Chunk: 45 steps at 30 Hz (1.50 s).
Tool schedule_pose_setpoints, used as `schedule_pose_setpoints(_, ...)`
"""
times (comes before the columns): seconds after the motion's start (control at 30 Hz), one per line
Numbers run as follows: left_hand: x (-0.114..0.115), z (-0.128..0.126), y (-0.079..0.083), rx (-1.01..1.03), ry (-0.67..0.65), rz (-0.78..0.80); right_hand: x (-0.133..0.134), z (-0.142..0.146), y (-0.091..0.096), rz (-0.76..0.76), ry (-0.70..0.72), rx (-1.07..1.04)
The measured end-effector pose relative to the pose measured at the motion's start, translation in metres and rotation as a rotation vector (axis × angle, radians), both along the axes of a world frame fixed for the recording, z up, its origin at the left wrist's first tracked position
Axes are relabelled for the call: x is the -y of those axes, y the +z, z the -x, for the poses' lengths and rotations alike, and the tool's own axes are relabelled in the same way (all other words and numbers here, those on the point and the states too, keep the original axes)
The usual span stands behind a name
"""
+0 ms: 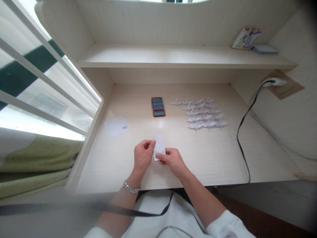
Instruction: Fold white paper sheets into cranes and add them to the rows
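Both my hands hold a small white sheet of paper (159, 145) just above the desk (138, 109), near its front edge. My left hand (142, 155) pinches the sheet's left edge with thumb and fingers closed on it. My right hand (172, 161) grips the lower right corner, fingers curled. The sheet looks folded into a narrow upright rectangle. A silver bracelet (131, 188) sits on my left wrist.
Several folded white paper cranes (201, 113) lie in rows at the desk's middle right. A dark phone-like block (158, 106) lies left of them. Loose white sheets (115, 126) rest at the left. A black cable (244, 132) runs from a wall socket (274, 82). A booklet (246, 38) stands on the shelf.
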<state>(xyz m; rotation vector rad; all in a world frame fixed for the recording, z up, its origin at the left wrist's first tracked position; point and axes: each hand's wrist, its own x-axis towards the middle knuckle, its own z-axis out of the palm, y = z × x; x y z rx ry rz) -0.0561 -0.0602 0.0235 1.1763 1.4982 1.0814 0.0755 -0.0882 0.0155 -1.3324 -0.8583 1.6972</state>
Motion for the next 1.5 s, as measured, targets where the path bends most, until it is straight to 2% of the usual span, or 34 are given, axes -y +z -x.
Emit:
schedule_pose_setpoints(0.43, -0.0002, -0.0011, 0.0030, 0.041, -0.004, 0.022, 0.0002, -0.0018, -0.0016, -0.012, 0.017, -0.014)
schedule_pose_setpoints(0.77, -0.0027, 0.0011, 0.0005, 0.208, -0.051, 0.103, 0.0014, -0.0052, -0.0017, 0.027, 0.025, -0.062)
schedule_pose_setpoints(1.17, -0.0004, 0.0024, 0.0065, 0.171, -0.099, 0.098, 0.0016, -0.0060, 0.0015, 0.033, 0.031, -0.093)
schedule_pose_setpoints(1.5, -0.0025, 0.0022, 0.0053, 0.110, -0.009, 0.055, 0.0032, -0.0046, -0.0014, 0.048, 0.041, -0.113)
